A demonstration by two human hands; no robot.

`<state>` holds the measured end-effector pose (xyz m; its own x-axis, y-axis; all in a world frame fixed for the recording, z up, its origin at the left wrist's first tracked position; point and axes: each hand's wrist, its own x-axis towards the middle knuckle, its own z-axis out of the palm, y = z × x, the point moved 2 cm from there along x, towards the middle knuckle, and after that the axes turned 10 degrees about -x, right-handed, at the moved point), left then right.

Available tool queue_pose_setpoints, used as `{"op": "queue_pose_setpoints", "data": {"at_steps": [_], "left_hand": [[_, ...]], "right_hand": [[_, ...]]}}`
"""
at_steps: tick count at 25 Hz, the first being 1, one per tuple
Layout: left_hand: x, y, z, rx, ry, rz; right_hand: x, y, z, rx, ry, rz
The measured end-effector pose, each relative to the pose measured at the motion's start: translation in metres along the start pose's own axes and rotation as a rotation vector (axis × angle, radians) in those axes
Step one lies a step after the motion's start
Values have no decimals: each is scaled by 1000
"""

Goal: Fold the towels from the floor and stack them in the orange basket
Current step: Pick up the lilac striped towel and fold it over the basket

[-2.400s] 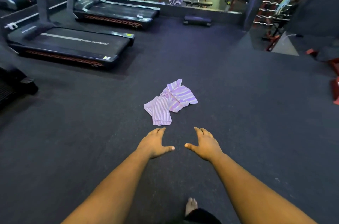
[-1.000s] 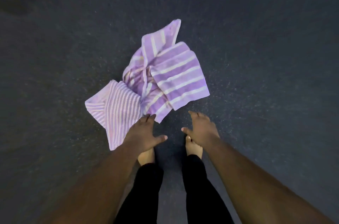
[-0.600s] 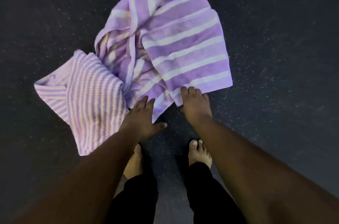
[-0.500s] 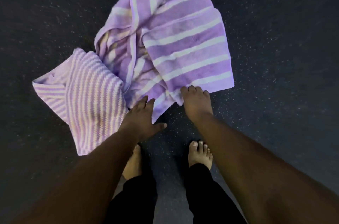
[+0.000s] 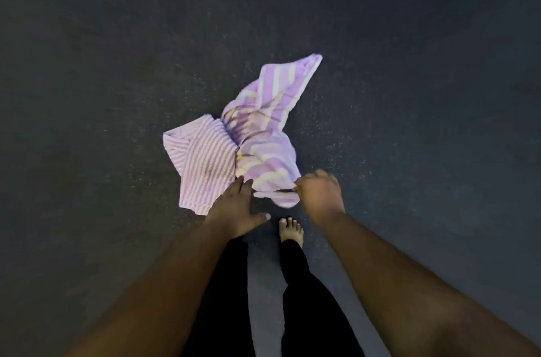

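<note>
Two towels in one heap on the dark floor (image 5: 409,93), just ahead of the bare right foot (image 5: 290,228). Wide-striped towel (image 5: 265,149) running from the near right corner away to a far peak, up and right; long axis on that diagonal. Fine-striped towel (image 5: 205,163) touching its left side, partly tucked under it.

Right hand (image 5: 319,190) blurred, fingers curled on the near corner of the wide-striped towel, corner apparently raised off the floor. Left hand (image 5: 234,210) spread, fingers straight, tips at the seam where both towels meet; contact uncertain, nothing gripped.

Judged: lift under way, right hand leading; second corner nearer the left hand. Basket not in view.
</note>
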<state>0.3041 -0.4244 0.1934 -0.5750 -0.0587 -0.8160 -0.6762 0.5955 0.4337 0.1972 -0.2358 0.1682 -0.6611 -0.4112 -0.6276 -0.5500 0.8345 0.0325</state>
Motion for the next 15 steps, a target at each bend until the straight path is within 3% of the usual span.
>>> {"op": "queue_pose_setpoints", "data": {"at_steps": [4,7,11,15], "left_hand": [[-149,60,-47,-52,149,31],[-249,75,-57,-111,297,3],[-376,45,-20,-293,516,-135],[-481,-17,44,-474,688,-325]], "right_hand": [[-116,-30,-108,-94,-14,-190],[-191,-61,-180,-149,85,-356],[-279,-116,-242,-207,158,-565],[-340,-195,-262,-304,238,-799]]}}
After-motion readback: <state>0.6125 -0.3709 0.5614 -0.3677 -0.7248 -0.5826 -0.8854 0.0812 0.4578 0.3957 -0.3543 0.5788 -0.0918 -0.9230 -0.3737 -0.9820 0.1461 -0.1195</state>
